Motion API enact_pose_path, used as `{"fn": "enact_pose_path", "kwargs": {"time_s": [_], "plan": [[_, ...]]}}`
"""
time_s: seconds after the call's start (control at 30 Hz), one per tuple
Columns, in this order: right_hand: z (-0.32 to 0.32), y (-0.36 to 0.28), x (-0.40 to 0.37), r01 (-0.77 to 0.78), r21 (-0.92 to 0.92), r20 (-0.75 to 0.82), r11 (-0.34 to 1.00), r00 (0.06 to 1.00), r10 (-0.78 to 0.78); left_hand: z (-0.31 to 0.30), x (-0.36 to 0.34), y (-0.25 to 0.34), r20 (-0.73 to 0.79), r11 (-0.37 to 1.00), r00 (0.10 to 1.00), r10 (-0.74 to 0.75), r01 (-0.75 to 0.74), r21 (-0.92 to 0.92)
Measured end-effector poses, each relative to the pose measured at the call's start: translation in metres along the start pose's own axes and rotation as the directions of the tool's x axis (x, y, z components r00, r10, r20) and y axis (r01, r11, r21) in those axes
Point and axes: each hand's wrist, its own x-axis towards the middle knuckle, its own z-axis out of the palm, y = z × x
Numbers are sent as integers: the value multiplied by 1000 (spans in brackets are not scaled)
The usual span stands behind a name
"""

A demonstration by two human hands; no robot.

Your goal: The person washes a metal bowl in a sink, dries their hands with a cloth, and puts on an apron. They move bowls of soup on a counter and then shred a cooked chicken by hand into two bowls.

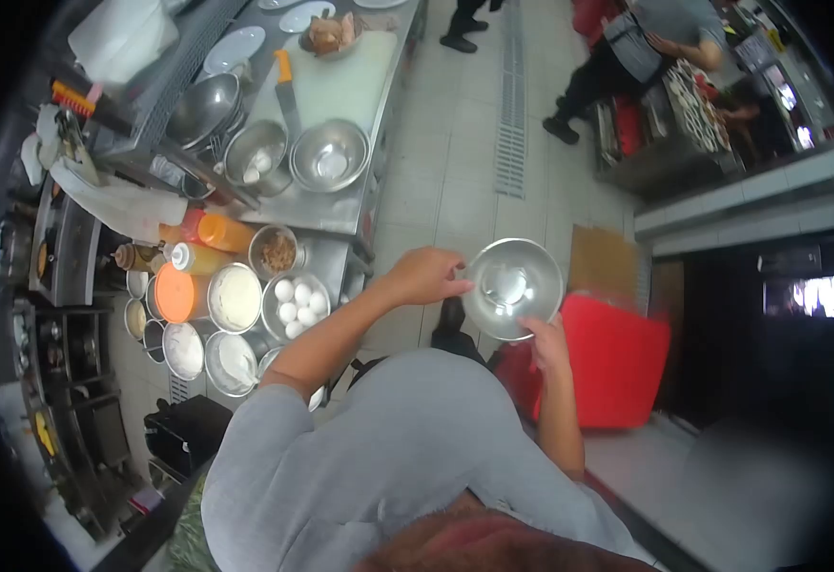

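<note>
A shiny metal bowl (513, 289) is held out in front of my body, its inside facing up, with no food visible in it. My left hand (428, 276) is at the bowl's left rim, thumb and fingers gripping the edge. At the lower right rim, my right hand (548, 345) grips the bowl with the thumb over the edge. To the left of my left arm stand a bowl of white eggs (297, 303), a bowl of brown food (277, 252) and a tub of pale cream (236, 296).
A steel counter at the upper left bears a cutting board (364, 81), an orange-handled knife (286, 86) and metal bowls (331, 155). Squeeze bottles (202, 259) stand at the left. A red chair-like object (617, 362) is close on the right. A person (650, 48) stands at the upper right.
</note>
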Motion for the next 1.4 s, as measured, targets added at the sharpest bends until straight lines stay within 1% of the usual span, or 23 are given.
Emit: {"fn": "enact_pose_path", "kwargs": {"time_s": [0.03, 0.07, 0.1, 0.17, 0.2, 0.27, 0.3, 0.33, 0.37, 0.43, 0.47, 0.57, 0.6, 0.67, 0.77, 0.87, 0.97, 1.03, 1.07, 1.13, 1.23, 1.33, 1.4], "plan": [[4, -13, 32, 28, 9, 55, 1000, 998, -28, -12, 16, -2, 3, 999, 999, -53, 53, 2], [6, -28, 62, -8, -100, 128, 995, 992, 21, -18, 29, -11, -52, 999, 998, -47, 48, 15], [10, -45, 91, -32, -216, 197, 976, 978, 76, -30, 41, -16, -77, 994, 992, -101, 104, 45], [34, -79, 136, -11, -215, 273, 977, 959, 71, -56, 57, -28, -137, 970, 968, -210, 224, 92], [51, -97, 156, -1, -214, 309, 977, 948, 69, -70, 61, -34, -194, 966, 946, -259, 249, -76], [86, -144, 193, 76, -291, 546, 954, 832, 101, -90, 67, -49, -289, 877, 881, -374, 236, -418], [98, -161, 215, 122, -325, 649, 938, 750, 127, -101, 70, -49, -317, 847, 844, -433, 260, -464], [104, -169, 244, 103, -326, 738, 940, 649, 185, -120, 73, -45, -345, 816, 803, -486, 275, -509], [108, -171, 283, 45, -280, 753, 959, 629, 191, -136, 76, -46, -368, 783, 760, -536, 285, -553], [125, -173, 355, -79, -195, 776, 978, 597, 203, -155, 80, -62, -422, 782, 705, -570, 307, -542], [142, -173, 380, 243, -503, 550, 830, 830, 91, -163, 85, -75, -448, 783, 681, -580, 313, -538], [167, -181, 453, 479, -616, 585, 625, 810, -44, -182, 104, -115, -462, 765, 616, -638, 437, -473], [172, -187, 456, 455, -628, 591, 631, 807, 6, -180, 112, -132, -488, 751, 589, -644, 366, -549], [214, -216, 478, 457, -608, 627, 649, 778, 39, -184, 127, -170, -512, 749, 564, -647, 347, -564], [259, -229, 535, 752, -514, 794, 413, 600, -103, -201, 148, -177, -519, 705, 499, -694, 322, -632], [334, -258, 560, 844, -429, 868, 322, 484, -114, -227, 161, -169, -540, 669, 403, -739, 345, -658], [414, -267, 589, 976, -178, 959, 127, 201, -200, -230, 163, -178, -548, 615, 280, -788, 387, -687], [466, -267, 611, 1000, 22, 970, 12, -19, -242, -226, 163, -182, -546, 566, 187, -816, 449, -692], [490, -266, 626, 996, 83, 980, -20, -86, -178, -225, 167, -179, -555, 542, 124, -823, 462, -702], [529, -259, 648, 974, 215, 975, -70, -218, -45, -217, 176, -176, -509, 465, -19, -861, 380, -800], [561, -254, 671, 913, 362, 926, -186, -329, 187, -211, 201, -163, -430, 384, -202, -880, 231, -894], [578, -259, 681, 884, 443, 878, -149, -394, 271, -203, 226, -155, -342, 328, -351, -872, 101, -939], [586, -253, 696, 868, 496, 820, -29, -458, 343, -198, 244, -152, -316, 299, -405, -858, 108, -948]]}}
